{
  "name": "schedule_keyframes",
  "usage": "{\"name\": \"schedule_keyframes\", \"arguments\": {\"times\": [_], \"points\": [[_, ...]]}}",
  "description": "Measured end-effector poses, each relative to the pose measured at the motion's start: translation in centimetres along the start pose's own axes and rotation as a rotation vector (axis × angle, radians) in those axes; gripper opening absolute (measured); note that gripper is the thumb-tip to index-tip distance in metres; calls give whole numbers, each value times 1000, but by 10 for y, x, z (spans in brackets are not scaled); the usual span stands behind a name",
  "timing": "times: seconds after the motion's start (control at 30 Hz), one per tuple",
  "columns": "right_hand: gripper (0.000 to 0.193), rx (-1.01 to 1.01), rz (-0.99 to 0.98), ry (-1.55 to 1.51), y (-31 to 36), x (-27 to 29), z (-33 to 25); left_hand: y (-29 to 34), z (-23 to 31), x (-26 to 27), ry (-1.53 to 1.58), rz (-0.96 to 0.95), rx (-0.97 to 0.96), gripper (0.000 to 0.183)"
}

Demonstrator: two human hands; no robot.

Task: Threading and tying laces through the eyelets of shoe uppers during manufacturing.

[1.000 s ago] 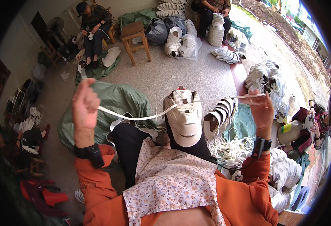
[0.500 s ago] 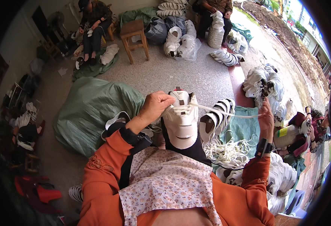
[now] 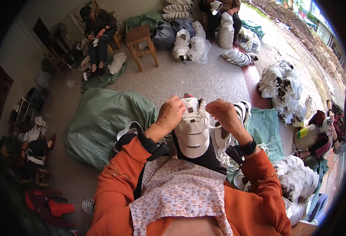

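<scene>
A white shoe upper [image 3: 192, 137] with a mesh tongue rests on my lap, toe towards me. White shoelace [image 3: 202, 114] crosses its lower eyelets. My left hand [image 3: 170, 115] is closed, thumb and fingertips pinching the upper's left edge beside the tongue. On the opposite side my right hand [image 3: 225, 115] is closed in a pinch by the right eyelet edge, with lace at its fingertips; the exact grip is partly hidden. More white uppers [image 3: 241, 112] stand nested just right of my right hand, and loose laces [image 3: 273, 149] lie beyond my right wrist.
A big green sack [image 3: 108, 122] sits to my left. Right of me are a teal cloth [image 3: 263, 128] and piled uppers [image 3: 297, 177]. A wooden stool [image 3: 139, 37] stands ahead. Co-workers [image 3: 98, 29] sit at the far side, left and right.
My right hand has come in from the far right, where it held the lace stretched out, to the upper's right edge. My left hand stays at the left edge. The view has shifted slightly.
</scene>
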State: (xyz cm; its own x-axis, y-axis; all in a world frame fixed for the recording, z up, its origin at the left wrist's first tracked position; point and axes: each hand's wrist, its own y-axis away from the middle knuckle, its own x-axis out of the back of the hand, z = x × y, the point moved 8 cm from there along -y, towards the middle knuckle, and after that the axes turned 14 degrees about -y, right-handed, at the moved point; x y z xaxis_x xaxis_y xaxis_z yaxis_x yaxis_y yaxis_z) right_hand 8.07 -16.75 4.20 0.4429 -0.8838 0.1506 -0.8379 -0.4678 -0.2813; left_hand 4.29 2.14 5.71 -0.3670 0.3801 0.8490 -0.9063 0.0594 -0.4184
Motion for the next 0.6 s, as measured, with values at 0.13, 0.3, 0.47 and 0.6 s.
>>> {"name": "schedule_keyframes", "arguments": {"times": [0.13,0.3,0.47,0.6], "points": [[9,99,-22,367,-14,-23,-9,0,-4,-8,125,-88,70,12],[9,106,-64,586,-23,-40,-11,7,-12,-21,267,-99,259,16],[8,147,-219,716,-33,-51,-9,11,-14,-22,314,-53,273,16],[10,155,-393,382,-42,-49,-9,13,-13,-16,331,-89,206,15]]}}
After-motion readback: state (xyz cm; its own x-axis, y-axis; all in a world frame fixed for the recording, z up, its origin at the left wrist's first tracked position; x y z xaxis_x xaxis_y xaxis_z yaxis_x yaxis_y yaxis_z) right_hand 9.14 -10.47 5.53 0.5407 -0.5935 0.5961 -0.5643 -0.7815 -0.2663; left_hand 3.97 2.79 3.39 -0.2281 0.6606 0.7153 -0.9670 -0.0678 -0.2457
